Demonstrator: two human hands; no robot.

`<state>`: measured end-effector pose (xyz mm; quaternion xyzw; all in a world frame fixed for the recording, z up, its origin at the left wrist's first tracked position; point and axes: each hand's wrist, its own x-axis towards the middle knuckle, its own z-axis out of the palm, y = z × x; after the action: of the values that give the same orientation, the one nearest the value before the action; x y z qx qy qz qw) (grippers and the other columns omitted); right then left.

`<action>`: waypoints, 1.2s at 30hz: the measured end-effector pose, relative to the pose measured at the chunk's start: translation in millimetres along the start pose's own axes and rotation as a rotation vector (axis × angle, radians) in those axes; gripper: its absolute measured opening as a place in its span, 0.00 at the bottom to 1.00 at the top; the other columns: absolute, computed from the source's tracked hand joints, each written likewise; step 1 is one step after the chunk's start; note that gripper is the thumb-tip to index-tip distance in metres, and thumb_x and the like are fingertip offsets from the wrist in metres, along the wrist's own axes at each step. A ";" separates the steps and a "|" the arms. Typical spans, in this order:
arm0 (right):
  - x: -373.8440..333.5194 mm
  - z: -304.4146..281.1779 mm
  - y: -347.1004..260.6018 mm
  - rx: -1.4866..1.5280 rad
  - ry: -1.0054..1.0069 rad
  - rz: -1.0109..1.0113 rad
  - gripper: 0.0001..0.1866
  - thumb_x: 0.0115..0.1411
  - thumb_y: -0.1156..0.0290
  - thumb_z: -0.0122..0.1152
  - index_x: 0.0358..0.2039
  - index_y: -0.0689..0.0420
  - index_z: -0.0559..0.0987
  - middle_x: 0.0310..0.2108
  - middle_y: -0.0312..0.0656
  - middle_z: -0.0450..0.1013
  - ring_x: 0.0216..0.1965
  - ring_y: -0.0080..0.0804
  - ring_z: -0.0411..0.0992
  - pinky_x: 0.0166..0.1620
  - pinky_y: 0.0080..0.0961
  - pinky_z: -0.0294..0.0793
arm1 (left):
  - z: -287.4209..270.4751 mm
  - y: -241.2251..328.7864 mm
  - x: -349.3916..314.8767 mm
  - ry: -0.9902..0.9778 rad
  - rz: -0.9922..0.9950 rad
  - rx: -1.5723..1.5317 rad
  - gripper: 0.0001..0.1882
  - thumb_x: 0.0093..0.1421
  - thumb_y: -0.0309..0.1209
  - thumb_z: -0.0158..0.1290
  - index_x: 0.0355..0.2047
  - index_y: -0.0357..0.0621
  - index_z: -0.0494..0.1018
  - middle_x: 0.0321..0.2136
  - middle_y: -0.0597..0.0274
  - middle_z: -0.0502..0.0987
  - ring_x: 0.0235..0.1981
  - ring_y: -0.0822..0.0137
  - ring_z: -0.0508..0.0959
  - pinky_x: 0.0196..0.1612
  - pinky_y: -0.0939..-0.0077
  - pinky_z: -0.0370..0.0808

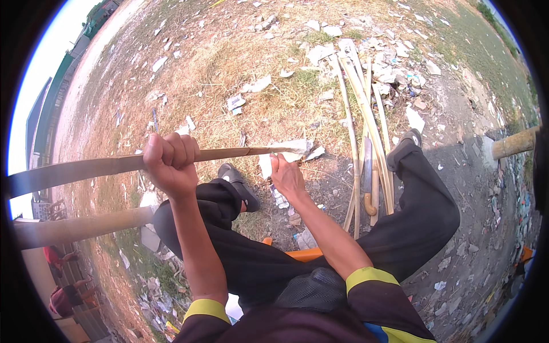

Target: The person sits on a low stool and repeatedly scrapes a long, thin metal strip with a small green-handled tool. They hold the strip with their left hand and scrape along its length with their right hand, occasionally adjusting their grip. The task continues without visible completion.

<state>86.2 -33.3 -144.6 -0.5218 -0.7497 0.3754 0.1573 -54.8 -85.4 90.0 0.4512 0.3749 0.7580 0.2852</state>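
A long split bamboo strip (pixel 226 153) runs from the left rim across in front of me, tapering toward its right end. My left hand (pixel 173 162) is closed in a fist around it, knuckles up. Close below the thin end, my right hand (pixel 287 176) is closed with its fingers bent and thumb upward. A small pale tip shows above that thumb, against the strip. What the right fingers hold is too small and hidden to name.
Several bamboo strips (pixel 369 106) lie between my feet, beside a machete (pixel 368 166) with a wooden handle. Thick bamboo poles stand out at left (pixel 86 227) and right (pixel 514 143). An orange seat (pixel 305 254) is under me. Paper scraps litter the dry grass. People (pixel 68 297) sit at lower left.
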 end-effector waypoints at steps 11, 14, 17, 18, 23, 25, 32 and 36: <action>7.3 17.8 37.6 -0.090 -0.013 0.104 0.27 0.65 0.53 0.33 0.34 0.63 0.75 0.24 0.61 0.73 0.29 0.59 0.74 0.32 0.48 0.74 | -1.2 -0.8 1.3 0.124 0.005 0.015 0.22 0.63 0.35 0.35 0.12 0.50 0.46 0.07 0.70 0.46 0.08 0.76 0.44 0.13 0.75 0.47; 16.0 9.8 60.2 -0.155 -0.082 0.105 0.27 0.65 0.53 0.33 0.34 0.64 0.74 0.24 0.61 0.73 0.30 0.58 0.74 0.33 0.47 0.74 | -3.7 -0.8 5.7 0.060 0.007 -0.009 0.22 0.64 0.35 0.35 0.12 0.50 0.46 0.07 0.70 0.46 0.09 0.76 0.44 0.14 0.75 0.47; 12.3 2.4 31.3 -0.002 -0.114 0.125 0.25 0.65 0.54 0.34 0.36 0.63 0.74 0.27 0.64 0.72 0.33 0.61 0.73 0.37 0.50 0.72 | -2.8 0.7 1.6 0.031 0.003 0.026 0.21 0.64 0.37 0.35 0.14 0.51 0.48 0.08 0.71 0.46 0.10 0.75 0.43 0.16 0.75 0.46; 13.5 7.7 24.1 0.036 -0.104 0.131 0.24 0.64 0.54 0.35 0.37 0.63 0.73 0.29 0.65 0.72 0.34 0.64 0.71 0.39 0.52 0.70 | -2.2 0.3 2.7 0.030 0.003 0.014 0.21 0.64 0.37 0.35 0.14 0.51 0.48 0.08 0.71 0.46 0.10 0.75 0.43 0.16 0.75 0.46; 27.1 25.6 50.4 -0.025 -0.046 0.092 0.24 0.65 0.55 0.36 0.37 0.64 0.73 0.28 0.64 0.72 0.32 0.63 0.72 0.38 0.52 0.72 | -7.1 3.3 4.8 0.048 0.008 0.000 0.21 0.64 0.36 0.36 0.13 0.50 0.48 0.08 0.71 0.46 0.11 0.76 0.44 0.16 0.76 0.46; 36.7 23.5 54.6 -0.097 -0.056 0.037 0.26 0.65 0.53 0.33 0.38 0.62 0.73 0.26 0.63 0.73 0.31 0.61 0.73 0.36 0.50 0.74 | -7.6 2.4 3.9 0.076 0.008 0.011 0.21 0.64 0.36 0.36 0.13 0.50 0.48 0.08 0.71 0.46 0.11 0.76 0.44 0.16 0.76 0.46; 33.1 21.3 40.8 -0.093 -0.104 0.070 0.26 0.65 0.52 0.33 0.43 0.63 0.71 0.30 0.65 0.72 0.35 0.62 0.73 0.39 0.50 0.73 | -1.4 -0.7 5.5 0.142 0.002 0.036 0.21 0.64 0.36 0.36 0.14 0.50 0.47 0.08 0.70 0.45 0.11 0.75 0.44 0.16 0.76 0.46; 36.7 22.6 51.5 -0.097 -0.119 0.109 0.25 0.65 0.53 0.34 0.43 0.61 0.71 0.30 0.65 0.72 0.36 0.63 0.72 0.40 0.49 0.73 | -0.6 -0.1 4.7 0.118 0.019 0.047 0.21 0.64 0.36 0.36 0.14 0.50 0.47 0.08 0.70 0.45 0.10 0.75 0.44 0.16 0.76 0.47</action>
<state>91.3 -0.3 -202.9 -0.5455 -0.7455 0.3772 0.0665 -57.4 -82.0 92.0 0.4162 0.4044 0.7768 0.2445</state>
